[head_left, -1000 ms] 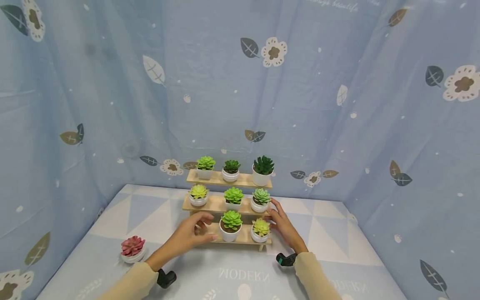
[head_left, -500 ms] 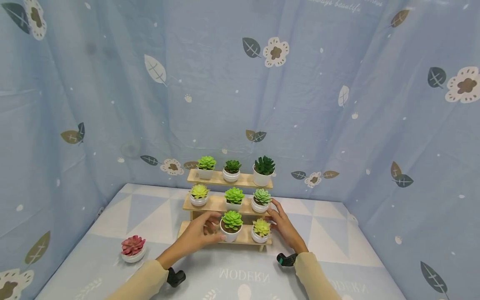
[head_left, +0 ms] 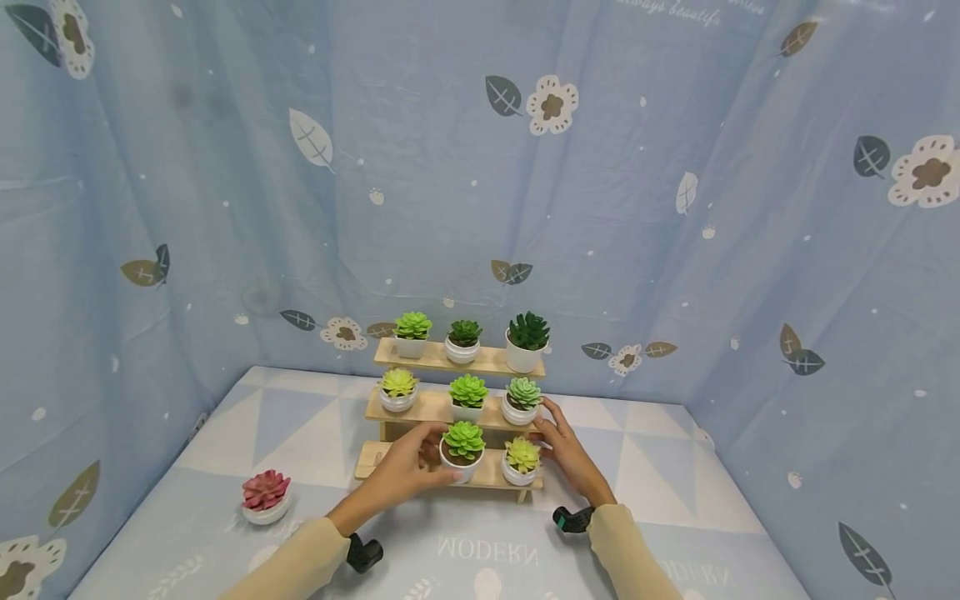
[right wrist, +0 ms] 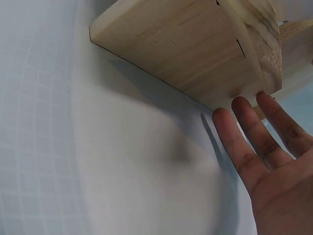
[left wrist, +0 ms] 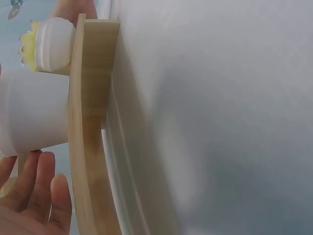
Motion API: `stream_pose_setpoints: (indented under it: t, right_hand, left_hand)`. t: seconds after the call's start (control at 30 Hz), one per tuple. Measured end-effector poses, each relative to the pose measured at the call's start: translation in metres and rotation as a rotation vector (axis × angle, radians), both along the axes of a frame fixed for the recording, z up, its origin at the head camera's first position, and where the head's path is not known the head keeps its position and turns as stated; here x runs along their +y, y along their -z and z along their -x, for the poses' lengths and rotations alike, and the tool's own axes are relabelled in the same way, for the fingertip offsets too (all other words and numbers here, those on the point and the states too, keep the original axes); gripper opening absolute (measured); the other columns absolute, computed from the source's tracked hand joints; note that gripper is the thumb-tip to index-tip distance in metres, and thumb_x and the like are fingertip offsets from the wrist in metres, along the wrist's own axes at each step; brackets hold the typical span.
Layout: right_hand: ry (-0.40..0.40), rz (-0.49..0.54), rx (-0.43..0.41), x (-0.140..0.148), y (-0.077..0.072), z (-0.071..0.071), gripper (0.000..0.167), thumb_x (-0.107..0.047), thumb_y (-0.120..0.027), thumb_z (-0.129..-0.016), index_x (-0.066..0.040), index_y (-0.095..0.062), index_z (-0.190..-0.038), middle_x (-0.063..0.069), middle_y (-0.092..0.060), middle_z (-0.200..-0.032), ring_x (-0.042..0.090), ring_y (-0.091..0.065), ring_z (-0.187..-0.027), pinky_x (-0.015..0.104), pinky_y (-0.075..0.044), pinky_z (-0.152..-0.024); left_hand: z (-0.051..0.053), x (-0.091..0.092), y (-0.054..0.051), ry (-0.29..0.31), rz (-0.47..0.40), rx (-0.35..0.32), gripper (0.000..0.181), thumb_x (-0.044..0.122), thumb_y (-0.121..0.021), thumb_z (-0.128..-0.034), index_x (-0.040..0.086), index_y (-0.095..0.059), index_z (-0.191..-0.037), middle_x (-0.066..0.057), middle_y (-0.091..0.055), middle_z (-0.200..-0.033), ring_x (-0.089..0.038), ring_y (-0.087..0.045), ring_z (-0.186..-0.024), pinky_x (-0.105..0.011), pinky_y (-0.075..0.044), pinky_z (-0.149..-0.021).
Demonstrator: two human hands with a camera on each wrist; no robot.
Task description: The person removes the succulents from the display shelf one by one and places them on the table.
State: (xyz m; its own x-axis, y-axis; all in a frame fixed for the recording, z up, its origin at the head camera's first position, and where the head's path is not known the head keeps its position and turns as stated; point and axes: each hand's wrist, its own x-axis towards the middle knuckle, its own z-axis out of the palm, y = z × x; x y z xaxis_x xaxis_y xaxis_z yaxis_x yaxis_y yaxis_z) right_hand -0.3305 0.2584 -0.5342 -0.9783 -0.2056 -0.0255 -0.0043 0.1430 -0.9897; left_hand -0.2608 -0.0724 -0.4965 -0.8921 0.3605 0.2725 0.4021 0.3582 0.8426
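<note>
Starting at far left with 1 red plant (head_left: 266,493) in a white pot, resting on the table (head_left: 195,512), well apart from the wooden stand (head_left: 437,406). Coming next to the left hand (head_left: 403,471): farther right than 1 second ago, with the gap to the green plant (head_left: 462,450) in the round white pot now closed. Judging by that contact, past reaching and on to holding. Gripping that pot lightly, with thumb at the front and fingers (left wrist: 43,174) bent against the left side. Standing upright at the middle of the bottom shelf (head_left: 369,461), seemingly seated on the wood. Passing 1 yellow plant (head_left: 521,460) just beside it, on the same shelf. Ending at the right hand (head_left: 567,454), little changed over that second: fingers nearly straight, slightly spread, holding nothing, right by the stand's right end; hard to tell if touching.
</note>
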Motion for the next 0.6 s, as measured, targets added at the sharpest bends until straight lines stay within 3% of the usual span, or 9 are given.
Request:
stream_pose_setpoints:
  t: [0.6]
  right_hand:
    - [0.008, 0.011, 0.001, -0.0007, 0.0011, 0.0006, 0.066, -0.055, -0.053, -0.104, -0.036, -0.026, -0.161, 0.014, -0.052, -0.143, 0.027, -0.057, -0.119, 0.042, -0.049, -0.094]
  left_hand:
    - [0.0007, 0.0095, 0.0001, -0.036, 0.011, 0.001, 0.079, 0.037, -0.09, -0.0812, 0.006, -0.053, -0.144, -0.001, -0.06, -0.108, -0.019, -0.059, -0.091, -0.032, -0.053, -0.073]
